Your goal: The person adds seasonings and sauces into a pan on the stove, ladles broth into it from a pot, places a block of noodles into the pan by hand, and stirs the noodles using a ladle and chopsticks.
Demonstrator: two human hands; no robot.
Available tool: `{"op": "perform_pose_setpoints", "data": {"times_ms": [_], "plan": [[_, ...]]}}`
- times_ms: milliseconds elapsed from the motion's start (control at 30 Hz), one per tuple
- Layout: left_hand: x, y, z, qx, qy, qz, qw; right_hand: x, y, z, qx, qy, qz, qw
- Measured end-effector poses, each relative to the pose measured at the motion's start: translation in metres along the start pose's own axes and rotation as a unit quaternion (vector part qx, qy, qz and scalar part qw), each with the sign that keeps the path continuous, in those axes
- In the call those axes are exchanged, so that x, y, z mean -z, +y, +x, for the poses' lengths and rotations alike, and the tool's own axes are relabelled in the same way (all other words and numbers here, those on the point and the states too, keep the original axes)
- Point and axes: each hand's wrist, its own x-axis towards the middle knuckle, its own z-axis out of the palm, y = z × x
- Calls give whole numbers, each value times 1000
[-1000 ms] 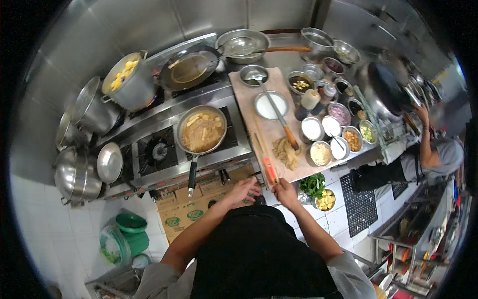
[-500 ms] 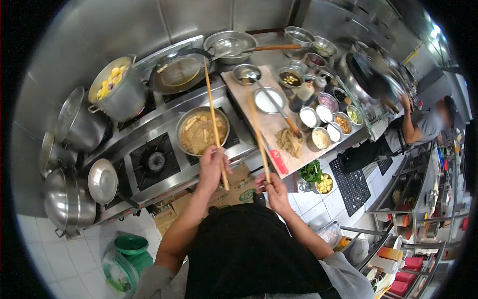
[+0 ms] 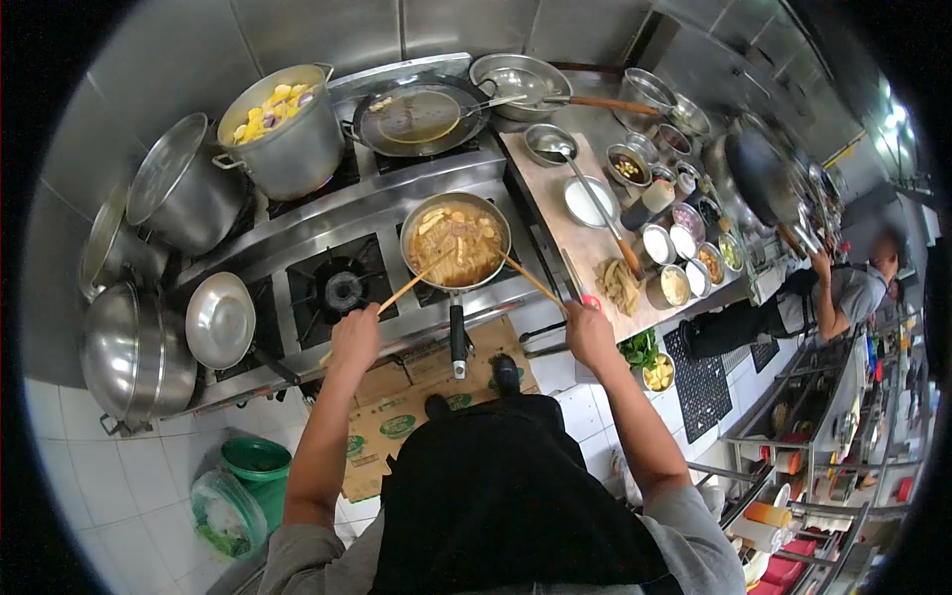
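My left hand [image 3: 355, 340] is closed around a long wooden chopstick [image 3: 412, 285], whose tip reaches into the frying pan [image 3: 408, 226]. Closed on a second chopstick [image 3: 532, 279], my right hand [image 3: 592, 335] is at the pan's right side, that stick's tip at the food. The pan sits on the front burner, its black handle [image 3: 457, 335] pointing toward me. Brown sauce with pale sliced pieces [image 3: 453, 236] fills it. Right of the pan, a wooden board [image 3: 535, 159] bears a ladle [image 3: 605, 213], a bowl of white contents [image 3: 589, 201] and a crumpled cloth [image 3: 619, 288].
Left of the pan is a bare burner [image 3: 343, 290]. A tall pot of yellow pieces [image 3: 283, 149] and a wide dark pan [image 3: 416, 114] stand behind. Small seasoning containers [image 3: 674, 286] crowd the right. A co-worker [image 3: 843, 297] stands at the far right.
My hands have moved apart, and the chopsticks have swung from upright to slanting inward over the pan. The view has shifted, and the pan's handle and my shoes now show.
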Motion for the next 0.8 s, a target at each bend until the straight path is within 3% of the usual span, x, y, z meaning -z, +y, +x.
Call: {"op": "perform_pose_setpoints", "data": {"times_ms": [200, 300, 533, 667, 800], "plan": [[3, 15, 16, 21, 7, 63, 998, -3, -23, 85, 100, -131, -108, 980], [7, 29, 21, 59, -19, 79, 995, -13, -36, 113, 159, -145, -131, 968], [8, 43, 17, 159, -28, 84, 983, -1, 12, 171, 145, -163, -181, 959], [23, 69, 10, 165, -66, 85, 980, 44, -2, 174, 170, -186, -169, 953], [21, 92, 12, 137, -68, 71, 986, 30, -2, 188, 211, -266, -175, 924]]}}
